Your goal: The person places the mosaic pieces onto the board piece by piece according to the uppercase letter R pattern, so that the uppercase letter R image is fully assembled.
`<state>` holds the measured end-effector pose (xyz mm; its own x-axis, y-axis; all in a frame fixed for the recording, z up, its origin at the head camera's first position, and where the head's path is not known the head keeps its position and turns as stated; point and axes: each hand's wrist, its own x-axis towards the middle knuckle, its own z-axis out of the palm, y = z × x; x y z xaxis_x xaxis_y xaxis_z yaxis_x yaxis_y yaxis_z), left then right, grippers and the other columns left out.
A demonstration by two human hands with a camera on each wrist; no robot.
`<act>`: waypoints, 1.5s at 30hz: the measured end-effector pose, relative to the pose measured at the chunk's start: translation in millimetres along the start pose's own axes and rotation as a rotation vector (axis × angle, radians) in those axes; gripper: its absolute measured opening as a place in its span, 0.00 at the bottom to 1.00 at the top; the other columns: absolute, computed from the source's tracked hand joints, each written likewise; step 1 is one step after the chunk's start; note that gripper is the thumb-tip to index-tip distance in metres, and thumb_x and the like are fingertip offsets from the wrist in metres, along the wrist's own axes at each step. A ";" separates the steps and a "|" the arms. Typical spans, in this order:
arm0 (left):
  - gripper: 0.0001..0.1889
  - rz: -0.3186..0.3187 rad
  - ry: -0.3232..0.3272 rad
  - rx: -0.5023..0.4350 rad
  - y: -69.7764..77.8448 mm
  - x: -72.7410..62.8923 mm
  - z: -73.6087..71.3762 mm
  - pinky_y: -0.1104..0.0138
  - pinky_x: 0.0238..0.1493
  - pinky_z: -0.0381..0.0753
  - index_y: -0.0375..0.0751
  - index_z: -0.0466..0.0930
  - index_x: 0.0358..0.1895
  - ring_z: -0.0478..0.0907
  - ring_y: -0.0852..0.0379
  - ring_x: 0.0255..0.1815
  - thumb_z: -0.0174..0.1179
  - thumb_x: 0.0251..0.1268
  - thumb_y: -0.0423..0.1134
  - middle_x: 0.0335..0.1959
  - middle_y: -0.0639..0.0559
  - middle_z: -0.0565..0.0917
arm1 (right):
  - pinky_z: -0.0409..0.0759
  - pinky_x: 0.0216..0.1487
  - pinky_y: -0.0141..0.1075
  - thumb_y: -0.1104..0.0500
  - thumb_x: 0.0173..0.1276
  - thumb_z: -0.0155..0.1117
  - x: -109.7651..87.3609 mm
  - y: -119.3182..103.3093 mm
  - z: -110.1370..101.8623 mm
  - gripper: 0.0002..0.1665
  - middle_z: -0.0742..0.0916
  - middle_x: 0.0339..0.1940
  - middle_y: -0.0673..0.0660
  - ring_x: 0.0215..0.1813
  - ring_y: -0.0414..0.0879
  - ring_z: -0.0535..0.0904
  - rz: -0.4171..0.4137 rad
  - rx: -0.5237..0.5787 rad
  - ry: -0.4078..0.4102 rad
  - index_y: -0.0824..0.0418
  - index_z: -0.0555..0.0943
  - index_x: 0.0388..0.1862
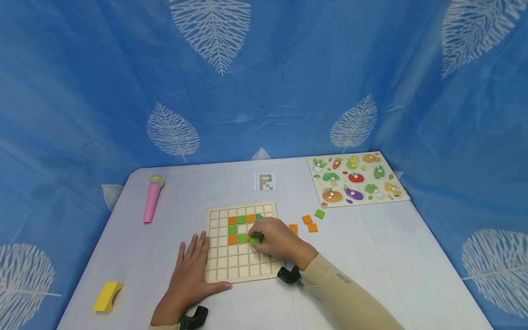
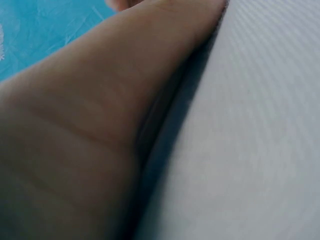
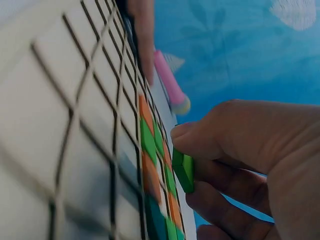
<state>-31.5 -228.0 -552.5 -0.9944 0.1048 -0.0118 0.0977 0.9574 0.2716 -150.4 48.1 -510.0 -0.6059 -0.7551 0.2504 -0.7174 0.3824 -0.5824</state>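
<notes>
My right hand [image 1: 276,238] pinches a green square tile [image 3: 182,167] between thumb and fingers, just over the wooden grid board [image 1: 231,270]. Orange and green tiles lie in several of the board's cells, such as an orange tile [image 1: 233,221] and a green tile [image 1: 233,229]. A darker green piece [image 1: 259,216] in the top row is partly covered by the right hand. My left hand [image 1: 191,268] rests with spread, straight fingers at the board's left edge, its thumb along the near corner. In the left wrist view the left hand [image 2: 90,115] is blurred against the white cloth.
Loose orange tiles [image 1: 307,219] and a green tile [image 1: 319,214] lie right of the board. A small pattern card [image 1: 264,181] sits behind it. Further out are a vegetable puzzle board [image 1: 342,174], a pink toy microphone [image 1: 152,199] and a yellow block [image 1: 107,296].
</notes>
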 end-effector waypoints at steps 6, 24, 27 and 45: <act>0.80 0.017 0.025 -0.013 -1.3 -0.4 0.5 0.39 0.79 0.35 0.31 0.54 0.84 0.43 0.37 0.85 0.56 0.35 0.93 0.85 0.37 0.53 | 0.78 0.55 0.32 0.63 0.65 0.78 13.9 -14.8 18.3 0.11 0.89 0.43 0.46 0.45 0.36 0.82 -0.072 -0.012 -0.031 0.59 0.90 0.46; 0.80 0.038 0.028 -0.004 -2.6 -0.5 1.3 0.39 0.79 0.36 0.30 0.54 0.83 0.43 0.37 0.85 0.56 0.36 0.93 0.85 0.37 0.53 | 0.74 0.63 0.30 0.60 0.68 0.79 32.5 -31.5 48.3 0.10 0.90 0.46 0.44 0.51 0.35 0.83 -0.027 -0.120 -0.077 0.55 0.92 0.48; 0.80 0.037 0.029 0.000 -2.6 -0.6 1.6 0.39 0.79 0.36 0.30 0.54 0.83 0.44 0.37 0.85 0.55 0.36 0.93 0.85 0.37 0.53 | 0.75 0.62 0.29 0.59 0.68 0.79 31.8 -31.6 50.5 0.10 0.91 0.44 0.44 0.49 0.36 0.83 -0.015 -0.111 -0.064 0.55 0.93 0.47; 0.80 0.020 0.024 -0.001 -0.6 -0.8 -0.5 0.39 0.79 0.36 0.30 0.55 0.83 0.44 0.37 0.85 0.55 0.35 0.94 0.84 0.37 0.54 | 0.78 0.49 0.25 0.63 0.64 0.81 27.5 -39.9 53.0 0.05 0.91 0.38 0.42 0.43 0.34 0.80 0.082 -0.042 -0.008 0.55 0.95 0.39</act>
<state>-30.8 -228.8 -552.2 -0.9929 0.1176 0.0171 0.1178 0.9548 0.2728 -120.1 -16.2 -520.9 -0.6607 -0.7244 0.1965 -0.6790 0.4653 -0.5679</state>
